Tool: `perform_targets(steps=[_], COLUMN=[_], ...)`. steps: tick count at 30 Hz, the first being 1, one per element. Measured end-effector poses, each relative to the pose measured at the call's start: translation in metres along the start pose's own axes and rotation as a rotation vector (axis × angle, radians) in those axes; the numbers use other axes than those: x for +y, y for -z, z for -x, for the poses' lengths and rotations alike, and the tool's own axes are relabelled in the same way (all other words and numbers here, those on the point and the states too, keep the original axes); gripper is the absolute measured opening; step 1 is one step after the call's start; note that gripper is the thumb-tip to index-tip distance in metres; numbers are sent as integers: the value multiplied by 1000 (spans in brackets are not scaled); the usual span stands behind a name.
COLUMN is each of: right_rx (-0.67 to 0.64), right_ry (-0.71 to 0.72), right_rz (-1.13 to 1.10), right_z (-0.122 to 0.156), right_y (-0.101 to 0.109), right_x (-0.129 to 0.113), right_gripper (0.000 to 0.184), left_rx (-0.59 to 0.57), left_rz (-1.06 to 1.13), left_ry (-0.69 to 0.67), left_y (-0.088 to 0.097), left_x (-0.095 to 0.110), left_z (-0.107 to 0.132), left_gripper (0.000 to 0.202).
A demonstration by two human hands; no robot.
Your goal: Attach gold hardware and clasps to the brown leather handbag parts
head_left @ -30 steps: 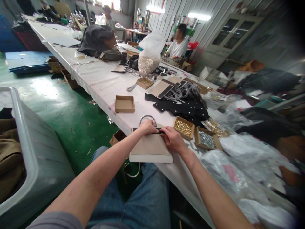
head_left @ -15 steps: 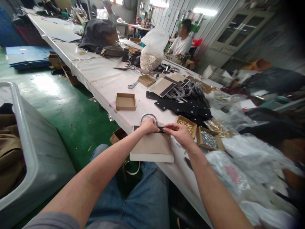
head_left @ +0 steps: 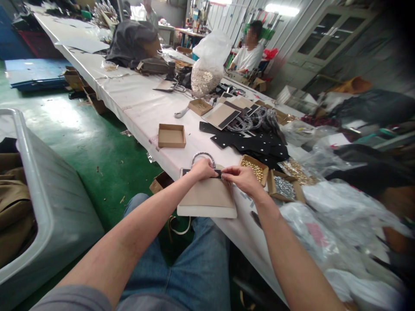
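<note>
The left hand (head_left: 202, 169) lies curled over the top edge of a beige, fine-grained flat bag panel (head_left: 207, 198), pressing down on a narrow black strip (head_left: 218, 173), while the right hand (head_left: 244, 180) pinches the strip's end between thumb and fingertips. The panel, with a thick white lower edge, sits at the rim of a white-covered table (head_left: 139, 113) just above the person's denim jeans (head_left: 181, 263); a curved metal handle (head_left: 203, 157) rises behind it. Just beside stand kraft cardboard trays of gold studs (head_left: 254, 169) and silver fittings (head_left: 283, 188), near perforated black sheet pieces (head_left: 249, 144). A pink label (head_left: 316, 234) on a plastic bag (head_left: 324, 216) is too blurred to read
</note>
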State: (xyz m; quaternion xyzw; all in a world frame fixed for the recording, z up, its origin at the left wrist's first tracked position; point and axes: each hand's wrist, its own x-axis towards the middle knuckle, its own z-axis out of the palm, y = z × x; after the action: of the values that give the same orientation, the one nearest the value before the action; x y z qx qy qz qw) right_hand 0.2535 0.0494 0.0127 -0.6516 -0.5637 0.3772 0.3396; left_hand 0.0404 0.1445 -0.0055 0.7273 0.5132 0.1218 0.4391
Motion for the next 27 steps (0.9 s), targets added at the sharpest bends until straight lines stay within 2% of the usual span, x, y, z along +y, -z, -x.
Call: perform_targets(steps=[7, 17, 27], right_rx=[73, 85, 85], right_ry=[69, 161, 163], right_rz=[221, 241, 200], right_z=[-1, 5, 10], right_y=[-4, -7, -10], right_x=[0, -4, -7], right_gripper=[31, 28, 27], left_rx=[0, 15, 2], left_rz=[4, 8, 15], left_ry=[-1, -7, -4], left_y=[2, 1, 3], left_x=[2, 2, 3], left_z=[4, 5, 5], left_gripper=[37, 36, 38])
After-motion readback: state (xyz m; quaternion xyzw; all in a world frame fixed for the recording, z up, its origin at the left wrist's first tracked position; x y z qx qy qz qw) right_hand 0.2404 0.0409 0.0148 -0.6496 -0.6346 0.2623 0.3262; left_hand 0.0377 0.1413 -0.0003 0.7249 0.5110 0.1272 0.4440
